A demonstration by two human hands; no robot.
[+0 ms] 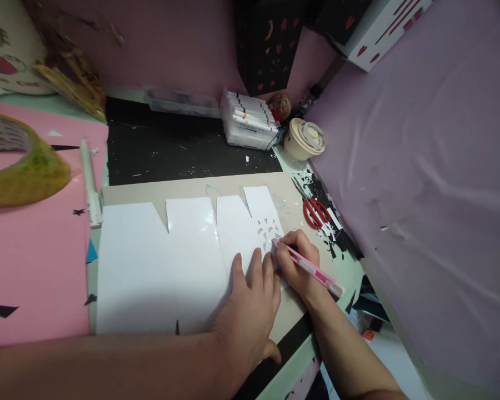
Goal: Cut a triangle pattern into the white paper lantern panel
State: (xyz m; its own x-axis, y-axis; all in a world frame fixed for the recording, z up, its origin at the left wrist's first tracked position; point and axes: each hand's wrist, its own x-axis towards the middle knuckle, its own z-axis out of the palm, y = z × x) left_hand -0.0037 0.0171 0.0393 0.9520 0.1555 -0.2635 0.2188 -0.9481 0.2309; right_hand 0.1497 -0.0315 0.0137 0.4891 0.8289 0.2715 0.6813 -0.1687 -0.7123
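A large sheet of white card [150, 266] with notches along its far edge lies on a beige board [129, 193]. My left hand [250, 311] rests flat on its right part with the fingers spread. My right hand [298, 264] grips a pink craft knife [312, 269], its tip down on the card just past my left fingertips. Around that tip is a cluster of small cut-out shapes [268, 228]. The blade itself is too small to make out clearly.
Red-handled scissors [315, 213] lie at the right among black and white paper scraps [333, 244]. Behind stand a box of markers [250, 119] and a round tub [302, 139]. A yellow tape roll [37, 178] and white marker [90, 186] lie left, on pink sheeting [37, 261].
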